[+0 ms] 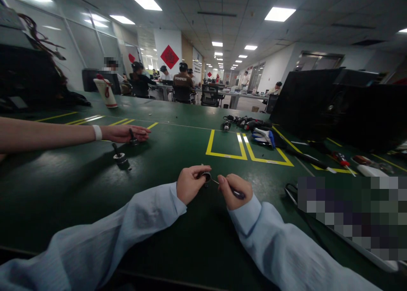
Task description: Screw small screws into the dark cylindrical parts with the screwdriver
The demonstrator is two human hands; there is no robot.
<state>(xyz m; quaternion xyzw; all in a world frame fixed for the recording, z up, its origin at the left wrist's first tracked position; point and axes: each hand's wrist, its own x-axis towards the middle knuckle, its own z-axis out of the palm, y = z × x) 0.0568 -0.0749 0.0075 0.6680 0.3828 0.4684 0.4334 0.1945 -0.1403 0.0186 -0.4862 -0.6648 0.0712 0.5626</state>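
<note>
My left hand (192, 183) is closed around a small dark round part with a hollow end (207, 176), held just above the green table. Fingers cover much of this part, so its exact kind does not show. In my right hand (237, 190) is a screwdriver (238, 194) with a dark handle. Its thin metal shaft points left, the tip at or very near the hollow end; contact cannot be made out. To the left, another person's hand (127, 134) rests by a dark part with a stem (132, 137). A similar stemmed part (120, 156) stands closer to me.
The green table (171, 151) bears yellow tape outlines (225, 156). Dark cabled tools (244, 122) and a white-and-blue glove (263, 137) lie at the back right. A red-handled screwdriver (341, 158) is farther right. A cream cup (106, 92) stands back left. Black monitors (318, 96) block the right.
</note>
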